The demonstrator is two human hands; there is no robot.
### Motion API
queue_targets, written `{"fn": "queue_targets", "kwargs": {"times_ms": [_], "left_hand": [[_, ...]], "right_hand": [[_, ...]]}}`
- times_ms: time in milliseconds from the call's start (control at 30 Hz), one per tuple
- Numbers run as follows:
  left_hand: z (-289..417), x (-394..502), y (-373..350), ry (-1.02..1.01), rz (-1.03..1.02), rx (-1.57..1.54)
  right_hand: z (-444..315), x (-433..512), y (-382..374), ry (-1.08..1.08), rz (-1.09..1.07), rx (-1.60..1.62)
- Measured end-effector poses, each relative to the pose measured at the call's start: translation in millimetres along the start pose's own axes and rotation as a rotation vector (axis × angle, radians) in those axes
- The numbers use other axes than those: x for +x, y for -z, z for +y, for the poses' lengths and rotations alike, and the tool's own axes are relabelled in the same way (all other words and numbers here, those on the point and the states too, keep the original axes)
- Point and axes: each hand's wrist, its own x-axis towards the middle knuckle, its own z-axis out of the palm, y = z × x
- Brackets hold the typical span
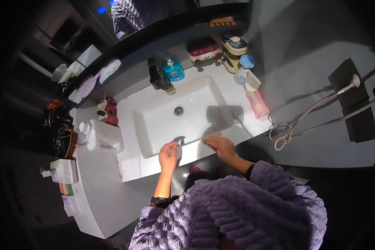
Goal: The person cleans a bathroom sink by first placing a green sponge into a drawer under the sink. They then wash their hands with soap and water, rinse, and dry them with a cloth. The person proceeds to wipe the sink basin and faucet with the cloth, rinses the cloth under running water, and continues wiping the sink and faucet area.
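Before me is a white rectangular washbasin (162, 125) with a round metal drain (178, 110) and a black faucet (157, 76) behind it. My right hand (220, 146) presses a beige cloth (211, 137) against the basin's front rim, right of the middle. Over the front edge, further left, is my left hand (168, 156), its fingers bent and its thumb near the index finger. A small white thing shows by those fingertips; whether it is held cannot be told. A bottle of blue liquid soap (174, 71) stands beside the faucet.
A large white jug (104, 136) stands left of the basin, near red containers (111, 112). At right are a spray bottle (241, 76), a tube (252, 82) and a pink packet (257, 104). Cream soap boxes (231, 61) sit at the back right. A looped cable (309, 107) hangs beside the counter.
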Motion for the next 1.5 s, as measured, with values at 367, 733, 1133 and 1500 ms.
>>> {"fn": "queue_targets", "kwargs": {"times_ms": [367, 733, 1133, 1500], "left_hand": [[-27.1, 6.5, 86.5, 0.010, 0.188, -0.067], [-68.6, 31.0, 130.8, 0.079, 0.231, -0.211], [-63.0, 43.8, 134.6, 0.015, 0.176, -0.246], [-82.8, 4.6, 156.2, 0.090, 0.290, -0.318]], "right_hand": [[-98.2, 340.7, 169.6, 0.391, 0.512, 0.419], [-167.9, 437.8, 70.5, 0.178, 0.386, -0.651], [-32.7, 368.7, 184.6, 0.486, 0.529, -0.409], [-88.6, 347.2, 75.8, 0.323, -0.010, 0.136]]}}
